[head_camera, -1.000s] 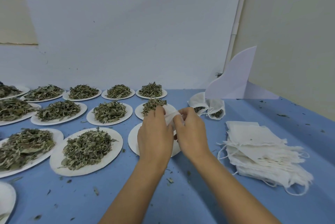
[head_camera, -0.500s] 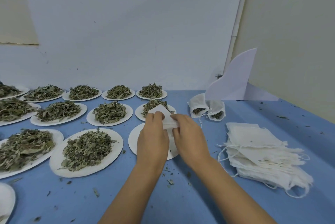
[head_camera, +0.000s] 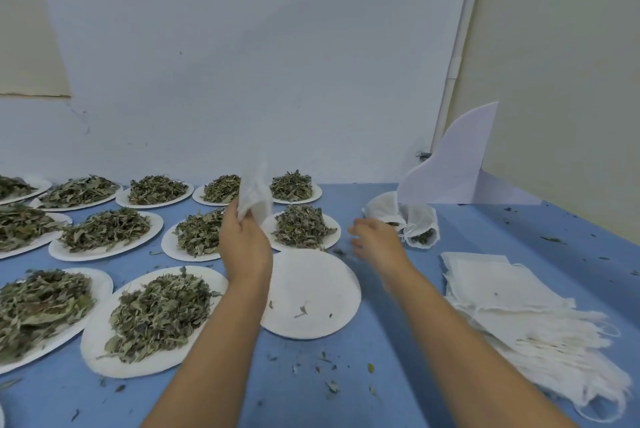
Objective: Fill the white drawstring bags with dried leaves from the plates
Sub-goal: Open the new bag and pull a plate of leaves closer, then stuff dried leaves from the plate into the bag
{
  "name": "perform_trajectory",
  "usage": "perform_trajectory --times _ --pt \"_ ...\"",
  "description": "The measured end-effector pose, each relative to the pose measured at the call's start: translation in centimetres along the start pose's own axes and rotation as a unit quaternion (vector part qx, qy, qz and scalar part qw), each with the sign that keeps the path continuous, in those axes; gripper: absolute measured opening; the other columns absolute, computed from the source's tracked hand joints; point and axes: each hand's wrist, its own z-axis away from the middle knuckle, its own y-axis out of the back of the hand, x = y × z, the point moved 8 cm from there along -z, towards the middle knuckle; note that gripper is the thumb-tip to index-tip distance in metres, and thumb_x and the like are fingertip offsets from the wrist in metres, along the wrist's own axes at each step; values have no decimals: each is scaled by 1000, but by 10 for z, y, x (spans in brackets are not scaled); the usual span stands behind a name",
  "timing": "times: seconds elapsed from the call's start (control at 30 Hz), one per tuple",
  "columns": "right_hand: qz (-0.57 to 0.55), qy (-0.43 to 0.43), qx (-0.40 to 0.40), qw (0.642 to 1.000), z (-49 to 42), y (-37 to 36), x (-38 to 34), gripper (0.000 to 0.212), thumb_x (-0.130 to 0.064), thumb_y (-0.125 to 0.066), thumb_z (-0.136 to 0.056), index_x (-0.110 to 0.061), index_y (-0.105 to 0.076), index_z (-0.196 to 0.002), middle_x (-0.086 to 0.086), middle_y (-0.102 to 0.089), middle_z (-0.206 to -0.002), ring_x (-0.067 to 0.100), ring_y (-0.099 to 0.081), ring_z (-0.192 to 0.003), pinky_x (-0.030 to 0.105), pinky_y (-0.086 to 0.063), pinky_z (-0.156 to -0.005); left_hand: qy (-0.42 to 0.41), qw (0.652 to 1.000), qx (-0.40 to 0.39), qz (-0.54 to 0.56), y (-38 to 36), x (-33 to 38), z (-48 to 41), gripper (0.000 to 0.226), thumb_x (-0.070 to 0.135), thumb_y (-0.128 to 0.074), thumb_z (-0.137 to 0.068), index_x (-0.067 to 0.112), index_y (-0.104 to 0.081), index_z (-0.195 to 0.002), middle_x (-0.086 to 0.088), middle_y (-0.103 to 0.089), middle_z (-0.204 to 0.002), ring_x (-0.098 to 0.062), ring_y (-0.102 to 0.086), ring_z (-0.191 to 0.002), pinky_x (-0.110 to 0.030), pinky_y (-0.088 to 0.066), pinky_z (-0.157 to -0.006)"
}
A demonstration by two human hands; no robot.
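My left hand (head_camera: 244, 240) grips a white drawstring bag (head_camera: 255, 194) and holds it raised above the plates. My right hand (head_camera: 377, 240) hovers apart from the bag, blurred, fingers loosely spread toward a plate of dried leaves (head_camera: 302, 228). Under my hands lies a nearly bare white plate (head_camera: 311, 292) with a few leaf bits. Several more plates of dried leaves (head_camera: 156, 313) cover the left of the blue table. Two filled bags (head_camera: 408, 223) lie at the back right.
A stack of flat white drawstring bags (head_camera: 519, 317) lies at the right on the blue table (head_camera: 346, 389). A white folded card (head_camera: 457, 168) stands at the back right against the wall. Leaf crumbs are scattered near the front.
Both hands held the bag together before. Now my right hand has let go and moved right, while my left hand has lifted the bag up.
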Motion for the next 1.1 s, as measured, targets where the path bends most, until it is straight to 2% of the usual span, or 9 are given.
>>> perform_trajectory --times 0.07,0.13,0.23,0.3,0.33,0.37,0.53,0.83,1.1 --pt "5 -48 3 999 -16 -4 11 24 -7 -52 -88 -7 -49 -63 4 -35 -67 18 -34 -62 34 -29 -65 44 999 -10 -1 -10 -9 -15 39 16 -34 -103 18 -44 -140 -1 -51 -128 -19 -49 -114 -31 -39 -92" --pt "10 -79 13 997 -34 -6 18 35 -6 -49 -88 -15 -33 -59 3 -25 -60 17 -22 -55 33 -20 -60 69 996 -32 -40 -20 -19 -29 39 21 -31 -104 17 -42 -141 -7 -50 -133 -25 -47 -119 -31 -36 -89" --pt "8 -108 15 994 -52 -9 23 27 -6 -49 -91 -9 -41 -65 6 -33 -63 18 -31 -55 32 -33 -58 92 985 -66 -129 -31 -37 -46 39 21 -28 -104 12 -43 -139 -14 -54 -127 -28 -52 -99 -33 -41 -79" --pt "19 -101 10 995 -61 -14 25 18 -7 -50 -91 9 -55 -88 15 -47 -74 25 -50 -68 39 -50 -84 96 981 -84 -150 -36 -44 -54 38 19 -27 -104 11 -45 -136 -12 -54 -114 -22 -50 -79 -30 -40 -66" --pt "22 -104 14 994 -65 -15 27 27 -7 -50 -91 17 -55 -101 25 -49 -81 17 -38 -77 47 -46 -99 98 979 -91 -156 -38 -47 -57 38 20 -26 -104 10 -45 -135 -13 -53 -110 -22 -49 -77 -31 -43 -66" --pt "27 -106 16 994 -67 -17 27 31 -7 -51 -91 19 -54 -105 32 -51 -89 36 -50 -120 53 -39 -103 106 978 -96 -153 -40 -49 -60 37 21 -26 -103 10 -45 -134 -13 -54 -107 -24 -51 -80 -34 -47 -72" --pt "40 -104 -5 994 -76 -32 27 9 -11 -54 -88 -3 -54 -92 19 -52 -90 28 -53 -87 56 -40 -102 95 977 -99 -161 -48 -47 -63 38 22 -28 -103 11 -44 -137 -11 -53 -113 -20 -46 -81 -30 -37 -70" --pt "22 -74 4 997 -91 -35 16 11 -15 -57 -83 -6 -54 -89 12 -51 -85 24 -51 -82 40 -47 -86 77 986 -76 -123 -49 -40 -69 37 19 -29 -104 13 -42 -138 -9 -50 -117 -22 -41 -94 -33 -33 -78" --pt "-9 -38 30 999 -65 -19 5 24 -1 -48 -81 -13 -39 -63 9 -39 -68 22 -30 -76 34 -25 -72 36 986 -50 -155 -33 -22 -51 35 17 -27 -103 13 -50 -129 -7 -51 -106 -25 -45 -90 -33 -35 -75"
